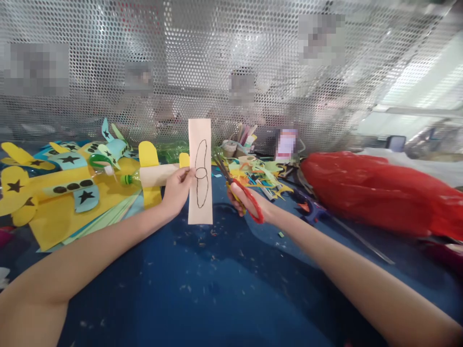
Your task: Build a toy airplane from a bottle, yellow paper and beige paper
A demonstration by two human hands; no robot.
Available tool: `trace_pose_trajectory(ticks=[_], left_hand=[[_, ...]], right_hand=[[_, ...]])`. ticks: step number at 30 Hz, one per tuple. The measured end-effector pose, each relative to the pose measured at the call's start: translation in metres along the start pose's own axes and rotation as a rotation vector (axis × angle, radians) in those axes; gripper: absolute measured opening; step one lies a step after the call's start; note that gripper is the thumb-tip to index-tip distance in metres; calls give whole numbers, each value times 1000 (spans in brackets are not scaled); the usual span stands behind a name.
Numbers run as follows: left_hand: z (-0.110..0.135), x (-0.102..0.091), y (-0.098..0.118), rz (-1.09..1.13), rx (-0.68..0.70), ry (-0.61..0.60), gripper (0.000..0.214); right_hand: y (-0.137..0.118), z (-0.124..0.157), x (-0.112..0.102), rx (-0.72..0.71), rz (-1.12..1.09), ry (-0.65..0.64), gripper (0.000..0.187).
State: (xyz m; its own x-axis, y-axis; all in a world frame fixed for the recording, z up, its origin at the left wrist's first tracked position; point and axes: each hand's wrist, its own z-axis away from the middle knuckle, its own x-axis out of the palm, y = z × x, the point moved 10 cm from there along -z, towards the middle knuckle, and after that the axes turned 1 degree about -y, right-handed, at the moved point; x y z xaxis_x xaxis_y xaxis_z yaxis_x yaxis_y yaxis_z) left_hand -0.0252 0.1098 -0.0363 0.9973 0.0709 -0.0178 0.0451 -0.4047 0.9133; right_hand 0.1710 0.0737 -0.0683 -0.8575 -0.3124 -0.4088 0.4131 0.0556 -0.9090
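Note:
Upright in my left hand [176, 190] is a pale paper strip [193, 132], pinched at its left edge. A propeller shape is drawn on it in dark line, two long blades with a small circle between. My right hand [240, 195] grips scissors [257, 208] with red and yellow handles. Their blades point up and left, apart from the strip's right edge. Behind my left hand lies a bottle airplane [155, 176] with a pale paper wrap, a green cap and yellow wings, partly hidden by the hand.
Decorated paper airplanes [68, 160] and yellow sheets [54, 226] cover the left of the blue table [202, 289]. Paper scraps [260, 173] lie beyond the scissors, near cups of sticks [235, 148]. A red plastic bag [369, 193] sits at right. Perforated metal mesh [202, 53] rises behind.

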Motion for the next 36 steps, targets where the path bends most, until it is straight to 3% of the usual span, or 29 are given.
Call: trace_pose_trajectory(ticks=[10, 23, 36], left_hand=[[-3, 6, 21, -22, 19, -108, 22], [-3, 9, 28, -69, 25, -146, 24], [0, 16, 28, 23, -13, -188, 26]], right_hand=[[-29, 16, 6, -134, 372, -74, 63], [-42, 21, 7, -188, 463, -87, 57], [-42, 22, 9, -99, 444, -98, 58]])
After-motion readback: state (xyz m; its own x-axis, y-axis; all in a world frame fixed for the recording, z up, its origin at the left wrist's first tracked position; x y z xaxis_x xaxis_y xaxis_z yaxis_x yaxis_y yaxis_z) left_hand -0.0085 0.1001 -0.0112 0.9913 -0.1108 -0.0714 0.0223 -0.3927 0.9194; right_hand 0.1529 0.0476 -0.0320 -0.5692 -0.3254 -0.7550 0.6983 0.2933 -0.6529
